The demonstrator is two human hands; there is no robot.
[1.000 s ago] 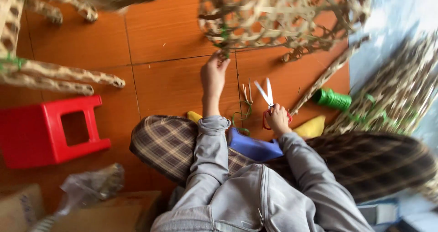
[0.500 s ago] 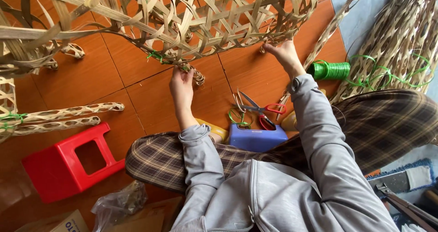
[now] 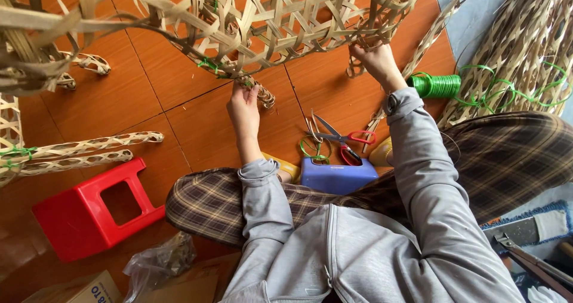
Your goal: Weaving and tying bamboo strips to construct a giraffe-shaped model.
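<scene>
**Both hands up at the basket's lower edge**

We hold a large open-weave bamboo basket (image 3: 268,16) above the tiled floor (image 3: 149,94), its lower edge hanging just in front of our knees. Our left hand (image 3: 243,106) grips that edge near a green tie (image 3: 209,64), fingers closed around a strip end. Our right hand (image 3: 373,61) is closed on the weave farther right. A second ago only the left hand reached the weave while the right rested down by the scissors; since then the right has come up and the basket fills far more of the view, so we judge the work has passed from tool handling to two-handed weaving or tying.

Below the hands lie red-handled scissors (image 3: 346,139) on a blue box (image 3: 337,175), with a loop of green cord beside them. A green spool (image 3: 436,85) sits to the right, near bundled bamboo strips (image 3: 513,58). A red plastic stool (image 3: 89,210) stands at the left, beside woven strips (image 3: 83,151) on the floor.
</scene>
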